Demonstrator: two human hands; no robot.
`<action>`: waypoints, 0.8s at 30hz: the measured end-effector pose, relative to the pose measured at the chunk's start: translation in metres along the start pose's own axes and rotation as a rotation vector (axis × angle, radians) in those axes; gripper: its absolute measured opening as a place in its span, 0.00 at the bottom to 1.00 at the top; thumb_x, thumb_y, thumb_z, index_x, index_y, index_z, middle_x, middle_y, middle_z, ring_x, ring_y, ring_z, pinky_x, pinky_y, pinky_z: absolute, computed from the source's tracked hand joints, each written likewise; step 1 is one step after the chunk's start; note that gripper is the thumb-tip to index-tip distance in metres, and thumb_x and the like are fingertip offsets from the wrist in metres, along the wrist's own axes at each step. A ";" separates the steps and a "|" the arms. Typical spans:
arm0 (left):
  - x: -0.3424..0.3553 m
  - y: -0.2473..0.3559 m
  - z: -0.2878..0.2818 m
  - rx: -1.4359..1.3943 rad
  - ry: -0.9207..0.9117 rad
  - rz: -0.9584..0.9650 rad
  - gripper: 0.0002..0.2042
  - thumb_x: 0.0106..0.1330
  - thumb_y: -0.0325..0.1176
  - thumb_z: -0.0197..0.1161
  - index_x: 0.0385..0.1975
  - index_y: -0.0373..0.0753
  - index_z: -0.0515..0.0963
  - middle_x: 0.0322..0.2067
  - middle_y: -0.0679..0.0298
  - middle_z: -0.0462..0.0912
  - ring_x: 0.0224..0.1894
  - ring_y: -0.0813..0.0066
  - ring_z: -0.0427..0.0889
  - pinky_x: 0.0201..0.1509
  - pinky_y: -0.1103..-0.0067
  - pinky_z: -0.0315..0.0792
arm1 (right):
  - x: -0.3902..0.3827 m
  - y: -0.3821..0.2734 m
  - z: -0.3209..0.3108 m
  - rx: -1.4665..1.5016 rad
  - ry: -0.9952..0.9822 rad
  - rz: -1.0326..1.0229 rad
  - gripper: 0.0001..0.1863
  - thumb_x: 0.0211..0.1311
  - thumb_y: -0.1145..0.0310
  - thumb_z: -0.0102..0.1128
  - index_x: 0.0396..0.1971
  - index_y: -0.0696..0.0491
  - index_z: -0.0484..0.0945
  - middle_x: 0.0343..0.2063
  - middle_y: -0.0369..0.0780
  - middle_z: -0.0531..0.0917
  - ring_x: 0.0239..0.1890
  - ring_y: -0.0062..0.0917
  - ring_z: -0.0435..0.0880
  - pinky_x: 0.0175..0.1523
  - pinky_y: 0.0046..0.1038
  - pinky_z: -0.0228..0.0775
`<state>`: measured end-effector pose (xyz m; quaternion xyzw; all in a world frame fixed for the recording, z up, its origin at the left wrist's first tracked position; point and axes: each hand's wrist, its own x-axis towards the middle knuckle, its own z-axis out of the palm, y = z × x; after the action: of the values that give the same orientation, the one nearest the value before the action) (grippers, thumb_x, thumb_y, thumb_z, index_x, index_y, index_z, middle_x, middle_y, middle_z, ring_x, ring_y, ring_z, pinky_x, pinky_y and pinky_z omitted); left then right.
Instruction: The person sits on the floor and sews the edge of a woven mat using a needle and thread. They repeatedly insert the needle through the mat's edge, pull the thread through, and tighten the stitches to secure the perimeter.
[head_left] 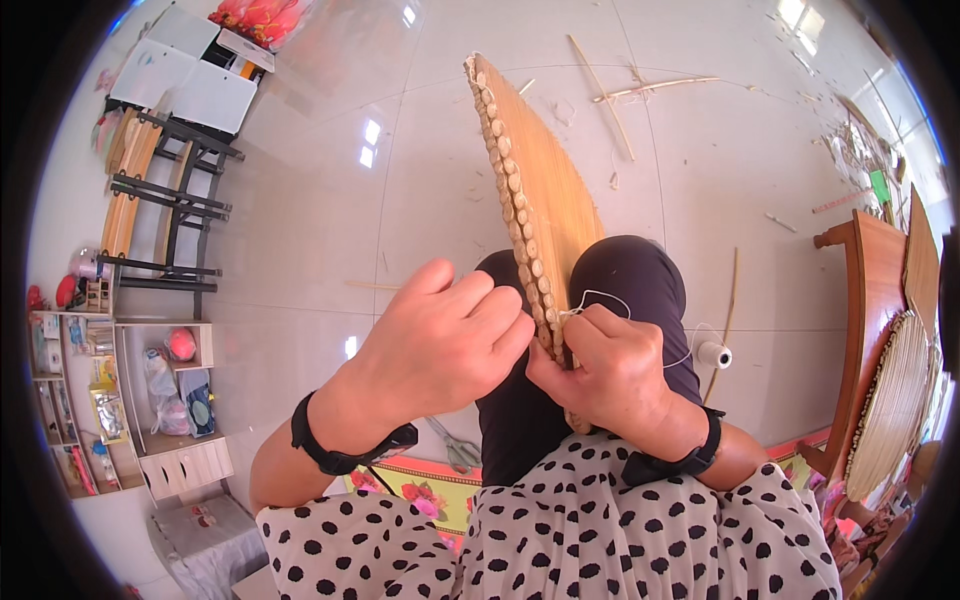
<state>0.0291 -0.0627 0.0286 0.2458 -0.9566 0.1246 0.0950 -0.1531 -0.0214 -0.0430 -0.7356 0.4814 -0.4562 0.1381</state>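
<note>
A woven bamboo fan panel [545, 190] with a beaded cane edge stands upright on my lap, its tip pointing away. My left hand [440, 345] presses against its left edge near the bottom, fingers curled on the rim. My right hand [610, 375] grips the lower edge and pinches a white thread [610, 297] that loops over it. The thread runs right to a small white spool [714, 354] beside my knee.
Scissors [455, 450] lie on the floor by my left wrist. Loose bamboo strips [610, 95] are scattered on the tiled floor ahead. A wooden chair [870, 300] with finished fans [890, 400] stands at right; a black rack [175, 200] and shelves [130, 400] at left.
</note>
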 end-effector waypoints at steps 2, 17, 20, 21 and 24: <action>0.005 -0.002 -0.001 0.035 -0.034 0.052 0.10 0.43 0.30 0.61 0.15 0.45 0.63 0.19 0.69 0.55 0.23 0.75 0.62 0.28 0.78 0.54 | 0.000 0.000 0.000 -0.004 0.004 -0.006 0.16 0.43 0.70 0.72 0.13 0.52 0.69 0.13 0.36 0.71 0.11 0.30 0.72 0.15 0.29 0.65; 0.006 -0.008 0.004 0.126 0.056 0.097 0.11 0.43 0.28 0.60 0.13 0.46 0.62 0.19 0.69 0.55 0.22 0.75 0.61 0.27 0.79 0.53 | 0.004 -0.003 0.002 -0.096 0.160 0.043 0.18 0.40 0.68 0.75 0.33 0.55 0.82 0.27 0.35 0.77 0.20 0.26 0.79 0.23 0.25 0.71; 0.009 -0.005 0.002 0.134 0.039 0.135 0.11 0.44 0.27 0.60 0.13 0.46 0.62 0.19 0.69 0.56 0.22 0.75 0.60 0.27 0.79 0.53 | 0.002 -0.001 0.006 -0.093 0.171 -0.015 0.20 0.40 0.70 0.74 0.38 0.57 0.83 0.26 0.35 0.77 0.20 0.26 0.79 0.23 0.25 0.71; 0.009 -0.005 0.003 0.137 0.036 0.142 0.11 0.45 0.27 0.60 0.13 0.46 0.62 0.19 0.69 0.56 0.22 0.75 0.60 0.27 0.79 0.54 | 0.002 -0.002 0.005 -0.097 0.163 -0.015 0.20 0.40 0.71 0.74 0.38 0.57 0.84 0.26 0.35 0.77 0.20 0.26 0.79 0.23 0.24 0.71; 0.006 -0.008 0.006 0.095 0.043 0.144 0.10 0.45 0.28 0.60 0.13 0.45 0.63 0.19 0.69 0.56 0.22 0.75 0.61 0.27 0.78 0.54 | 0.001 -0.002 0.004 -0.084 0.149 -0.011 0.19 0.39 0.73 0.72 0.37 0.58 0.84 0.24 0.35 0.76 0.19 0.26 0.79 0.23 0.24 0.71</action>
<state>0.0272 -0.0740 0.0259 0.1778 -0.9625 0.1817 0.0948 -0.1483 -0.0226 -0.0433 -0.7074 0.5049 -0.4899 0.0682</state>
